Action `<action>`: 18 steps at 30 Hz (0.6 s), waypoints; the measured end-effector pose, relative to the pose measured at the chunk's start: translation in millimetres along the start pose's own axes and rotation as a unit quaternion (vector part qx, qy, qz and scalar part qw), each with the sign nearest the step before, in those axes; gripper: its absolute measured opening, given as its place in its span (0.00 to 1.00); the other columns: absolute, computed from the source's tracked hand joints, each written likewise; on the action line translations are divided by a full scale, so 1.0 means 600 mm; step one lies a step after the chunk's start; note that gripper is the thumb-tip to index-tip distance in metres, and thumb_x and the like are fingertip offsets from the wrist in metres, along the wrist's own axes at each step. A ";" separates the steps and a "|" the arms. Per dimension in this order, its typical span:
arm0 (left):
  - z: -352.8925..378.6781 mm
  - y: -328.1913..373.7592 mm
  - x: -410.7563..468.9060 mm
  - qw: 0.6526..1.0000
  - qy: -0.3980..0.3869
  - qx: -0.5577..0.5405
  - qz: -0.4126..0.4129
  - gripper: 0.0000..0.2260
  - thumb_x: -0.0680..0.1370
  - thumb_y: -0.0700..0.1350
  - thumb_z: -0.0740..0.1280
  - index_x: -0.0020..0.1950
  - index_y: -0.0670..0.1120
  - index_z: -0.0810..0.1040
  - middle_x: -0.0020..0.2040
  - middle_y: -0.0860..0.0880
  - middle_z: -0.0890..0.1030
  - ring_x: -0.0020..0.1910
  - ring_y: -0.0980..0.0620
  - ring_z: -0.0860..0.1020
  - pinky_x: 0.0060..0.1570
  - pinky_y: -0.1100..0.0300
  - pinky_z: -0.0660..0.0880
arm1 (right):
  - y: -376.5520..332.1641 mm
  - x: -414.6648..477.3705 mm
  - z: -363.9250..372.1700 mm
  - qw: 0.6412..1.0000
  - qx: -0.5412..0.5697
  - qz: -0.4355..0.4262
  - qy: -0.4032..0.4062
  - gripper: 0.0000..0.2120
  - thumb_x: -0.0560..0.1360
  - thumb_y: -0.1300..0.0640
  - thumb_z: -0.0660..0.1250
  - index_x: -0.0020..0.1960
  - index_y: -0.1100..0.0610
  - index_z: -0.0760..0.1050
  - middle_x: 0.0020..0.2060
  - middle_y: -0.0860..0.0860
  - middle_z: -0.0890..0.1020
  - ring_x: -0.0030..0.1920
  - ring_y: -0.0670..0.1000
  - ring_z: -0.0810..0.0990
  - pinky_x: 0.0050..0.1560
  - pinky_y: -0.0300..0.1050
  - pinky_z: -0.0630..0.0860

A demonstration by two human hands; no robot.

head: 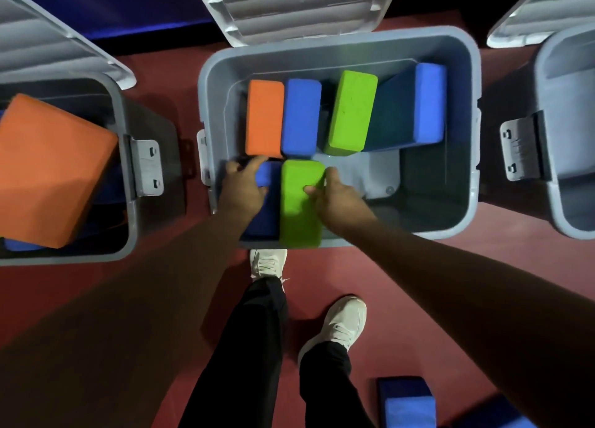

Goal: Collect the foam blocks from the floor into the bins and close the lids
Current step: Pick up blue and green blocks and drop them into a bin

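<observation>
The middle grey bin [463, 73] stands open, its lid [296, 6] tipped up behind it. Along its far side stand an orange block [264, 118], a blue block [301, 118], a green block [351, 112] and a large blue block [415, 105]. At the near left corner my left hand [243, 186] grips a blue block [265, 208]. Beside it my right hand [335, 196] holds a green block [301, 202], thumb curled over its top face. Both blocks sit inside the bin against the near wall.
The left bin [128, 221] is open and holds a large orange block [51, 170] tilted over blue ones. A third open bin [553, 183] is at the right edge. A blue block [407, 402] lies on the red floor by my white shoes [338, 328].
</observation>
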State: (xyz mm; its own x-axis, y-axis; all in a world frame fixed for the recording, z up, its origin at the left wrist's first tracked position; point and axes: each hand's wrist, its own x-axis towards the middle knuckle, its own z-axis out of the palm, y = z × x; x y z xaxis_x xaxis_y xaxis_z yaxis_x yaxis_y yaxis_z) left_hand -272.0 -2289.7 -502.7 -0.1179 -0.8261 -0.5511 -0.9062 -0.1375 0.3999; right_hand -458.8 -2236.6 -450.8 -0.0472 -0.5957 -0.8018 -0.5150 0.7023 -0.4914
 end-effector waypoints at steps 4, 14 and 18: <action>-0.007 -0.021 0.005 0.999 -0.018 0.022 -0.025 0.31 0.76 0.40 0.71 0.77 0.55 0.64 0.68 0.39 0.66 0.63 0.40 0.73 0.68 0.54 0.66 | -0.019 0.050 0.016 0.998 -0.048 0.027 0.023 0.21 0.83 0.43 0.56 0.66 0.58 0.64 0.60 0.63 0.77 0.59 0.64 0.76 0.50 0.52 0.68; -0.261 0.160 -0.077 0.998 0.031 0.020 0.058 0.19 0.75 0.43 0.68 0.66 0.43 0.75 0.61 0.39 0.75 0.59 0.39 0.76 0.61 0.51 0.72 | -0.129 -0.178 -0.177 0.985 -0.117 -0.039 0.117 0.27 0.79 0.41 0.62 0.64 0.62 0.67 0.61 0.64 0.75 0.63 0.63 0.74 0.56 0.52 0.71; -0.458 0.305 -0.178 0.990 0.086 -0.010 0.115 0.12 0.75 0.40 0.67 0.58 0.39 0.79 0.56 0.38 0.79 0.55 0.40 0.78 0.57 0.53 0.73 | -0.231 -0.362 -0.326 0.972 -0.105 -0.045 0.205 0.27 0.77 0.40 0.63 0.64 0.60 0.69 0.61 0.62 0.76 0.62 0.62 0.75 0.59 0.52 0.71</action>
State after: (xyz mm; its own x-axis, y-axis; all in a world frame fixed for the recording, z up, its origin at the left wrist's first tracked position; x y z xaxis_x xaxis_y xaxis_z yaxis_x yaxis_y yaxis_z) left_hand -313.6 -2377.1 -169.4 -0.2480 -0.9172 -0.3120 -0.8546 0.0554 0.5163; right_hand -544.4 -2280.5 -142.0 -0.3086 -0.7867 -0.5347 -0.6938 0.5707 -0.4392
